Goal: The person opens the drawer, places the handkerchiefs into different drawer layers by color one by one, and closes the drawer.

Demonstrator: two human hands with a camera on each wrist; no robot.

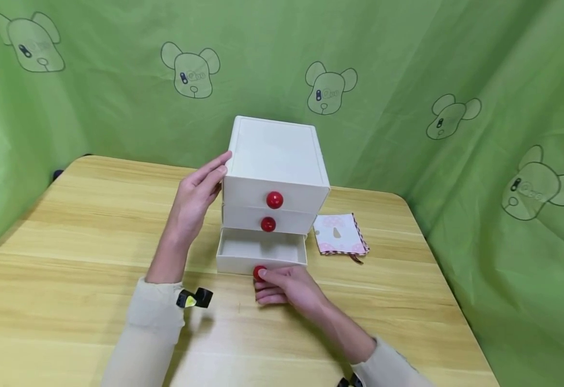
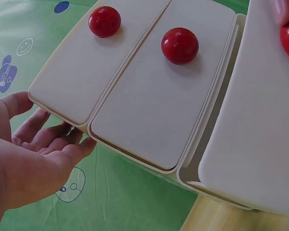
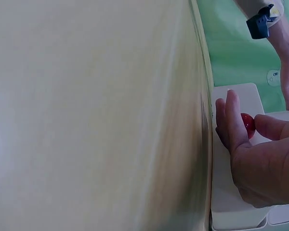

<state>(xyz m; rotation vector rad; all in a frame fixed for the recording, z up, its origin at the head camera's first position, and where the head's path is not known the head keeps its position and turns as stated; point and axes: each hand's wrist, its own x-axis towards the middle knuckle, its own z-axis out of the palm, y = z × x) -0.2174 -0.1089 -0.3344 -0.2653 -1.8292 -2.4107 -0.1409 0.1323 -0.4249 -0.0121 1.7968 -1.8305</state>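
Note:
A white three-drawer box (image 1: 277, 150) with round red knobs stands on the table. Its bottom drawer (image 1: 233, 263) is pulled partway out, and the inside that shows is bare; the upper two drawers are in. My right hand (image 1: 294, 290) pinches the bottom drawer's red knob (image 3: 249, 126) between thumb and fingers. Against the box's left side rests my left hand (image 1: 197, 196), its fingers loosely extended along the wall near the top. In the left wrist view, the fingertips of this hand (image 2: 43, 149) touch the edges of the box beside the upper drawers.
A folded white and pink cloth (image 1: 337, 234) with a checked border lies right of the box. The wooden table (image 1: 93, 226) reaches back to a green curtain (image 1: 262, 54) printed with bear heads, which also hangs at both sides.

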